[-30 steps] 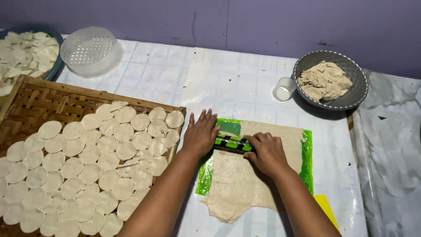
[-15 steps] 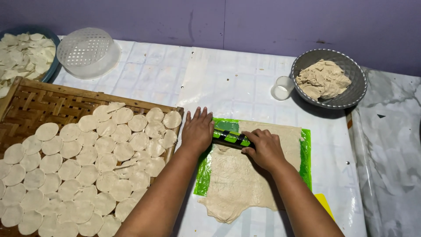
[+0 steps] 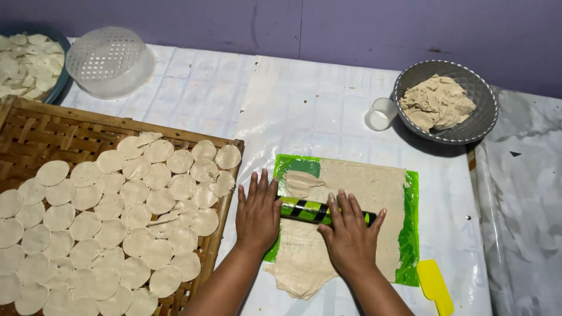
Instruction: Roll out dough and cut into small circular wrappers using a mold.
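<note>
Dough [image 3: 345, 234] is lying as a thin, ragged sheet on the green mat [image 3: 410, 228], and both the left hand [image 3: 257, 213] and the right hand [image 3: 350, 237] are pressing flat, fingers spread and gripping nothing, on the green-and-black roller [image 3: 310, 210] across its middle. Many cut rounds [image 3: 117, 222] are already filling the woven tray [image 3: 35, 131], while this sheet is showing no cut rounds and more raw dough is waiting in the grey bowl [image 3: 480, 117], so much seems done and some remaining.

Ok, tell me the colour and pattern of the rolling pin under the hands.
Bright green with black diagonal stripes, the rolling pin shows best in the head view.
</note>
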